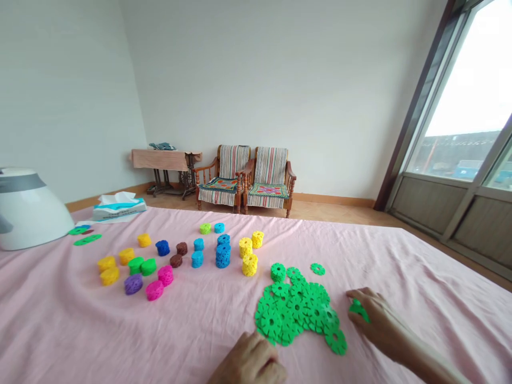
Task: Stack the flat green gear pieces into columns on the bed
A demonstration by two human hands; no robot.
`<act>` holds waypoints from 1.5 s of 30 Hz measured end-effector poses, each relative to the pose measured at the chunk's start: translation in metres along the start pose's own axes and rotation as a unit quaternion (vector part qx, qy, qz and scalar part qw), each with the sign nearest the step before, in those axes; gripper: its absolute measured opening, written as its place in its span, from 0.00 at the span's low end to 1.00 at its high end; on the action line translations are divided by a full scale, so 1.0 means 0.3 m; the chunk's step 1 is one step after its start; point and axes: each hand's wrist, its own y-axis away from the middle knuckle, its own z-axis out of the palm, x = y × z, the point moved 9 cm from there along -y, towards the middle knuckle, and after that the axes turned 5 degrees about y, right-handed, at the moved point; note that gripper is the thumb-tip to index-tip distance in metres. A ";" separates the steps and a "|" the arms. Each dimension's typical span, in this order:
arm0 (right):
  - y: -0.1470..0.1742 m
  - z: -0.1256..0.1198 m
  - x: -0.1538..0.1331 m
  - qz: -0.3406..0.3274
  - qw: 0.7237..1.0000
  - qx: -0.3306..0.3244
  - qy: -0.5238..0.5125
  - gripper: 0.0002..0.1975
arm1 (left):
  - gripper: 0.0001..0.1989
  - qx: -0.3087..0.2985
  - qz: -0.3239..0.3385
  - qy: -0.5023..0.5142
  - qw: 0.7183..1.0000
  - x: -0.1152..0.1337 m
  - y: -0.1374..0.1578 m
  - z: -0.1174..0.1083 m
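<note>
A heap of green notched plastic discs (pixel 296 308) lies on the pink cloth in front of me. At its near edge is my left hand (pixel 252 360), its fingers curled in; anything inside them is hidden. To the right of the heap, my right hand (pixel 372 317) rests low over the cloth, thumb and fingers closed around green notched discs (pixel 359 309). A short green stack (pixel 278 272) stands at the heap's far left. One loose green disc (pixel 317 269) lies flat behind the heap.
Left of the heap stand several stacks of discs: yellow (pixel 250 265), blue (pixel 223 256), brown (pixel 176 261), pink (pixel 154 290) and purple (pixel 133 284). A white kettle (pixel 34 213) and a tissue box (pixel 120 209) are at far left. Two wooden chairs (pixel 268 178) stand beyond the table.
</note>
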 end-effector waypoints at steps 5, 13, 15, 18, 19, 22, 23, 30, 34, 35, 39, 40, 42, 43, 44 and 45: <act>-0.036 0.017 -0.167 -0.043 0.984 0.011 -0.174 0.16 | 0.09 0.010 -0.004 0.011 1.000 -0.007 0.016 0.016; -0.268 0.065 -0.105 0.014 0.995 0.038 -0.088 0.20 | 0.02 -0.111 -0.074 0.062 0.989 -0.041 -0.060 0.002; -0.297 0.100 -0.130 0.006 0.996 0.025 -0.085 0.21 | 0.10 -0.158 -0.137 0.097 0.973 -0.075 -0.105 -0.004; -0.295 0.120 -0.203 -0.016 0.996 0.007 -0.093 0.19 | 0.14 -0.136 -0.243 0.136 0.951 -0.151 -0.157 -0.025; -0.286 0.118 -0.230 -0.026 0.995 0.000 -0.096 0.18 | 0.13 -0.121 -0.271 0.143 0.944 -0.175 -0.166 -0.027; -0.260 0.099 -0.299 -0.060 0.990 -0.024 -0.124 0.14 | 0.10 -0.082 -0.312 0.159 0.933 -0.227 -0.177 -0.021; -0.255 0.092 -0.313 -0.067 0.988 -0.027 -0.138 0.14 | 0.11 -0.073 -0.317 0.163 0.931 -0.238 -0.177 -0.019; -0.292 0.055 -0.395 -0.119 0.980 0.016 -0.158 0.24 | 0.17 -0.025 -0.338 0.144 0.930 -0.295 -0.119 -0.026; -0.319 0.070 -0.504 -0.186 0.972 -0.053 -0.132 0.32 | 0.14 -0.030 -0.320 0.151 0.935 -0.300 -0.102 -0.018; -0.325 0.077 -0.520 -0.190 0.971 -0.074 -0.126 0.32 | 0.14 -0.030 -0.319 0.152 0.935 -0.302 -0.101 -0.015; -0.349 0.100 -0.546 -0.175 0.971 -0.117 -0.113 0.32 | 0.13 -0.026 -0.338 0.160 0.927 -0.317 -0.095 -0.007; -0.354 0.104 -0.546 -0.169 0.972 -0.118 -0.110 0.32 | 0.13 -0.023 -0.343 0.163 0.925 -0.322 -0.093 -0.006; -0.362 0.111 -0.546 -0.155 0.976 -0.117 -0.101 0.32 | 0.13 -0.016 -0.352 0.171 0.920 -0.331 -0.092 -0.006; -0.365 0.115 -0.548 -0.151 0.977 -0.117 -0.094 0.32 | 0.13 -0.014 -0.356 0.174 0.918 -0.335 -0.091 -0.007; -0.367 0.120 -0.550 -0.148 0.978 -0.119 -0.088 0.33 | 0.13 -0.012 -0.361 0.177 0.916 -0.339 -0.091 -0.008; -0.368 0.124 -0.554 -0.144 0.979 -0.121 -0.081 0.33 | 0.13 -0.012 -0.365 0.180 0.913 -0.342 -0.089 -0.008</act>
